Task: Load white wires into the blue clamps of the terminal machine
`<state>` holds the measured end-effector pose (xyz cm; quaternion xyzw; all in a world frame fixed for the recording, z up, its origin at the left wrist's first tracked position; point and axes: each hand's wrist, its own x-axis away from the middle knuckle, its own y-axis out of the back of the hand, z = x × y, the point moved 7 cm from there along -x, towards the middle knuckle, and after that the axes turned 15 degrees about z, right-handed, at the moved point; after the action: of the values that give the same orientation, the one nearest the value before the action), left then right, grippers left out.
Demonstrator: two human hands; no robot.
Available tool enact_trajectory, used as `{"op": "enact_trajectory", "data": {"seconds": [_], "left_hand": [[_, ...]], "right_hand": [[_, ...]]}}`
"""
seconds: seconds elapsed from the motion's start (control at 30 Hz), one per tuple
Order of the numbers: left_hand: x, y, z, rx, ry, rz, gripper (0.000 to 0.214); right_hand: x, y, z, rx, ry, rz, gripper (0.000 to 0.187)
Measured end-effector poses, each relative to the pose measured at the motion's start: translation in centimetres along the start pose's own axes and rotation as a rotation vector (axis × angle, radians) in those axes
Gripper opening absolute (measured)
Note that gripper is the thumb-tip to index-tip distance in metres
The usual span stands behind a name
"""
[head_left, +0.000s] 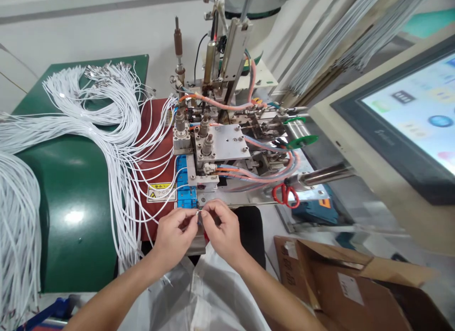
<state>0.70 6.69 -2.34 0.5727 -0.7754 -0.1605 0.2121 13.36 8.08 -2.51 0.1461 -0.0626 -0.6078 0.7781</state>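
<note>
My left hand (177,234) and my right hand (221,229) meet at the front edge of a small bench machine (220,146). Both pinch the end of a thin white wire (197,215) between thumb and fingers, just below the machine's blue fixture block (185,186). A small dark piece sits between my fingertips; I cannot make out what it is. A big bundle of white wires (117,132) fans over the green table (71,188) from the left toward the fixture.
A touchscreen panel (415,117) stands at the right. Red-handled scissors (285,194) hang off the machine's front. An open cardboard box (341,283) sits at lower right, and a clear plastic bag (202,293) lies under my forearms. More white wires (17,226) hang at the far left.
</note>
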Motion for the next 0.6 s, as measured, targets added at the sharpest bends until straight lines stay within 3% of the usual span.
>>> {"op": "enact_trajectory", "data": {"seconds": [0.17, 0.43, 0.6], "left_hand": [[-0.1, 0.5, -0.3, -0.016, 0.011, 0.015, 0.018], [-0.2, 0.4, 0.5, 0.018, 0.054, 0.031, 0.02], [-0.2, 0.0, 1.0, 0.039, 0.084, 0.046, 0.021]], "right_hand": [[0.0, 0.3, 0.8, 0.087, 0.113, -0.035, 0.013], [-0.2, -0.3, -1.6, -0.185, -0.047, 0.003, 0.009], [0.0, -0.1, -0.8, -0.04, 0.0, -0.035, 0.01]]}}
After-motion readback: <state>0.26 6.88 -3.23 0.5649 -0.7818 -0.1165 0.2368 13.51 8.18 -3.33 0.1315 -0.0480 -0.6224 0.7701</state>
